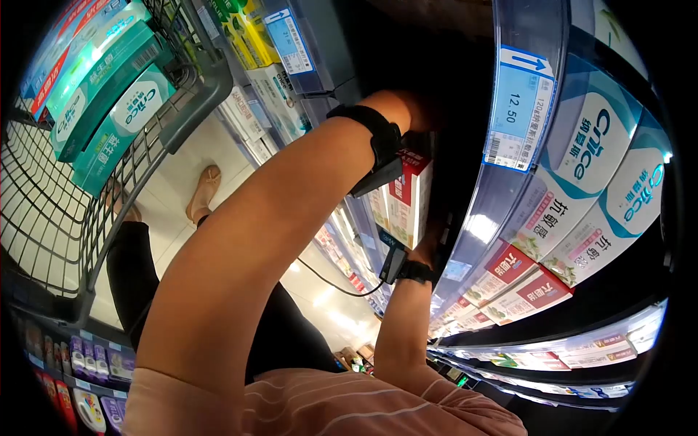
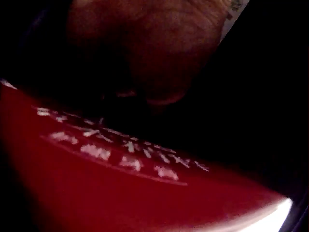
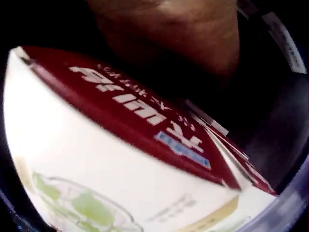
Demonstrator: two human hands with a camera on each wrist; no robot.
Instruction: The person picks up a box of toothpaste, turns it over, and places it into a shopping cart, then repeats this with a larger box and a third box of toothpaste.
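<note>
At far left, a wire cart (image 1: 195, 109) bears teal cartons (image 1: 131, 120); its frame stands close to the left arm, and an elbow swung outward could strike it. Next, a price label (image 1: 289, 41) marks the shelf front. The left hand (image 2: 154, 43) is at the dark recess, over a red carton face; its fingers are lost in shadow, so grip cannot be determined. The red-and-white carton (image 1: 406, 200) lies between the two wrists. A slack cable (image 1: 338, 292) runs to the right wrist and could snag on the shelf edge. The right hand (image 3: 178, 38) is beside the carton, finger state likewise undetermined. Adjoining cartons (image 3: 256, 181) could be dragged by friction. At right, the shelf rail (image 1: 472, 189) limits clearance.
</note>
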